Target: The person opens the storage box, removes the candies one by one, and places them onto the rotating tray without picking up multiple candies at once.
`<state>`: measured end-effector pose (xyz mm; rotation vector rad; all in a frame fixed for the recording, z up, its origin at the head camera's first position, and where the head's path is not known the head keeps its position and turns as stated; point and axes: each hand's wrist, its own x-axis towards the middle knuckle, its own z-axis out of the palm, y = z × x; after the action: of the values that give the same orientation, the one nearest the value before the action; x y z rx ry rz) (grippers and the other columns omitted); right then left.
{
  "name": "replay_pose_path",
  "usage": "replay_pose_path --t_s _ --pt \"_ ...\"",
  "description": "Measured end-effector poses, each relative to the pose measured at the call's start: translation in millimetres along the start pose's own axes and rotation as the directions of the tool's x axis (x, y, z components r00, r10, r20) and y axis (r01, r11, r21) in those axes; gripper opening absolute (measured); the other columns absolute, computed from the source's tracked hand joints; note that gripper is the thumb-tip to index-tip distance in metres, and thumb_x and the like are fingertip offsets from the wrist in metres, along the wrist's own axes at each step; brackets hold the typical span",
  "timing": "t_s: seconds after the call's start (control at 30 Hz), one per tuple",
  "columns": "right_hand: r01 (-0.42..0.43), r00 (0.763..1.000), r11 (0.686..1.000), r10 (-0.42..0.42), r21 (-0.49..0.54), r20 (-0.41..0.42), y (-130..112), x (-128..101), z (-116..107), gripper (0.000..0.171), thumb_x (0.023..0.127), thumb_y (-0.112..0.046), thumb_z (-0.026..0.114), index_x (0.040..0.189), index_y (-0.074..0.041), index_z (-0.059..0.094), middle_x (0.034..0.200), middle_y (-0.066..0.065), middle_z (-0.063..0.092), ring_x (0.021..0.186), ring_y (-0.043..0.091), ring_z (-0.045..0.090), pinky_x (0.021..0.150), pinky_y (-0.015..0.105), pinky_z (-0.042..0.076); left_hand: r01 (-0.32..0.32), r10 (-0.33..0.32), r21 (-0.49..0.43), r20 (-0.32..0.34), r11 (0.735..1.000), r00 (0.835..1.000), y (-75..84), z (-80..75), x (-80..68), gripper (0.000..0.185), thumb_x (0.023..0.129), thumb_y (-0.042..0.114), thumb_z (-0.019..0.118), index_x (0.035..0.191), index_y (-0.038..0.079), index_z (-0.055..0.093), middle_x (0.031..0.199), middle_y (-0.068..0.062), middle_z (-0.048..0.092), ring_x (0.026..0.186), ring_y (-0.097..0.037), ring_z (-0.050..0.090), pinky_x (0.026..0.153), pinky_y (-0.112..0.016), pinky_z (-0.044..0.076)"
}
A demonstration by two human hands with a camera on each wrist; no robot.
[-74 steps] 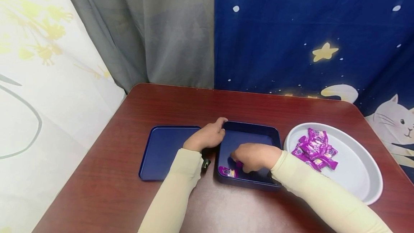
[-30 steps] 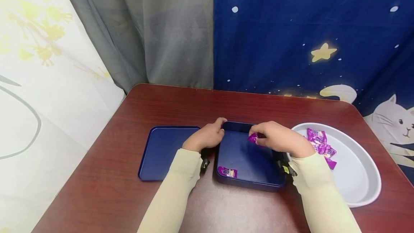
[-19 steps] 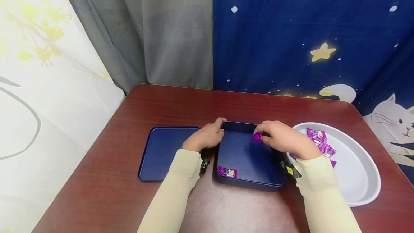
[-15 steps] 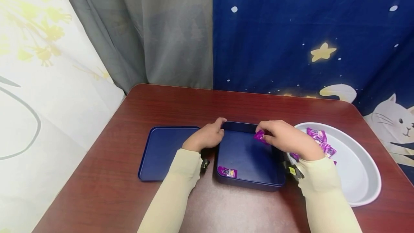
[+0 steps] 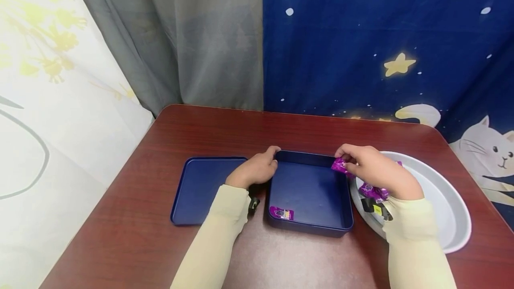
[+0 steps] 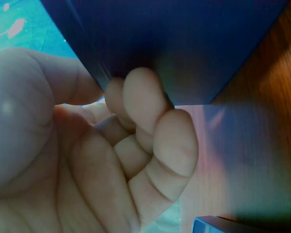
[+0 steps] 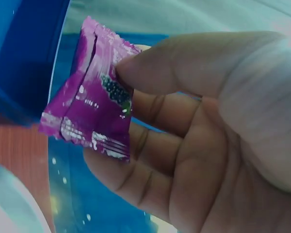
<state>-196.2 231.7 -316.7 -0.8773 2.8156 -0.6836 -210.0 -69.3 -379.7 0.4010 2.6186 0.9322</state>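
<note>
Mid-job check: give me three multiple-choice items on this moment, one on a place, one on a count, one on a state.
1. Where does the lid lie?
A. left of the blue box
B. on the box
C. in the white tray

2. How many purple candies lie inside the blue box?
A. none
B. one
C. four

3. What is the right hand doing?
A. resting flat on the table
B. pinching a purple candy
C. lifting the lid

Answers:
1 A: the lid rests flat on the table, left of the box.
2 B: a single candy lies in the box's near left corner.
3 B: thumb and fingers pinch a purple candy near the box's far right corner, beside the white tray.
</note>
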Motion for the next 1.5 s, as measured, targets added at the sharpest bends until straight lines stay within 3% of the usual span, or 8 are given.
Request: replay_pose_path --t_s 0.17,0.33,0.6,0.9,1.17,1.5 --pt "-0.071 0.997 0.997 0.07 -0.029 -0.032 13.7 -8.5 -6.2 0.02 0.09 0.004 0.061 0.106 -0.007 0.064 0.083 -0.001 0.066 0.074 0.016 0.059 0.072 0.041 0.051 -0.002 0.002 0.002 0.004 1.0 1.0 1.0 0.1 0.7 0.048 0.106 0.021 0.04 0.153 0.015 0.03 0.146 -0.011 0.05 0.13 -0.023 0.05 0.108 -0.044 0.038" --pt "-0.112 0.992 0.988 0.104 -0.109 -0.078 28.7 -14.5 -9.0 0.02 0.088 0.004 0.06 0.106 -0.004 0.064 0.084 0.002 0.064 0.078 0.022 0.058 0.076 0.047 0.05 0.005 -0.005 0.005 -0.002 1.0 1.0 0.0 0.2 0.5 0.048 0.106 0.021 0.04 0.153 0.014 0.03 0.144 -0.011 0.052 0.128 -0.023 0.052 0.108 -0.044 0.039" --pt "-0.202 0.978 0.973 0.194 -0.113 -0.08 51.3 -27.1 -14.2 0.022 0.087 0.003 0.059 0.109 0.001 0.063 0.087 0.01 0.066 0.081 0.029 0.061 0.078 0.054 0.049 0.002 -0.002 -0.003 -0.002 1.0 1.0 -1.0 2.4 1.1 0.049 0.106 0.022 0.041 0.154 0.015 0.03 0.145 -0.011 0.051 0.129 -0.023 0.051 0.108 -0.045 0.038" --pt "-0.358 0.933 0.932 0.359 -0.051 0.015 66.6 -43.0 -23.2 0.028 0.09 -0.002 0.059 0.117 0.005 0.059 0.095 0.02 0.063 0.075 0.026 0.057 0.057 0.037 0.052 0.001 -0.001 0.005 -0.002 1.0 1.0 -1.6 2.3 1.2 0.049 0.106 0.022 0.039 0.154 0.015 0.03 0.144 -0.012 0.052 0.127 -0.022 0.052 0.107 -0.044 0.039" --pt "-0.391 0.919 0.92 0.392 -0.033 0.051 70.5 -47.1 -21.1 0.029 0.089 -0.003 0.064 0.116 0.006 0.062 0.097 0.02 0.064 0.08 0.027 0.06 0.065 0.044 0.056 0.004 -0.004 0.001 0.003 1.0 1.0 -0.6 1.2 -0.6 0.048 0.107 0.021 0.039 0.153 0.015 0.03 0.145 -0.012 0.05 0.128 -0.023 0.051 0.108 -0.044 0.039" --pt "-0.42 0.903 0.908 0.419 -0.007 0.095 72.2 -44.9 -17.8 0.026 0.09 -0.002 0.06 0.115 0.004 0.06 0.095 0.017 0.062 0.077 0.025 0.057 0.06 0.038 0.053 -0.001 0.001 0.0 0.004 1.0 1.0 -1.5 1.5 1.1 0.048 0.106 0.022 0.039 0.153 0.015 0.03 0.146 -0.012 0.049 0.13 -0.023 0.05 0.109 -0.044 0.038"
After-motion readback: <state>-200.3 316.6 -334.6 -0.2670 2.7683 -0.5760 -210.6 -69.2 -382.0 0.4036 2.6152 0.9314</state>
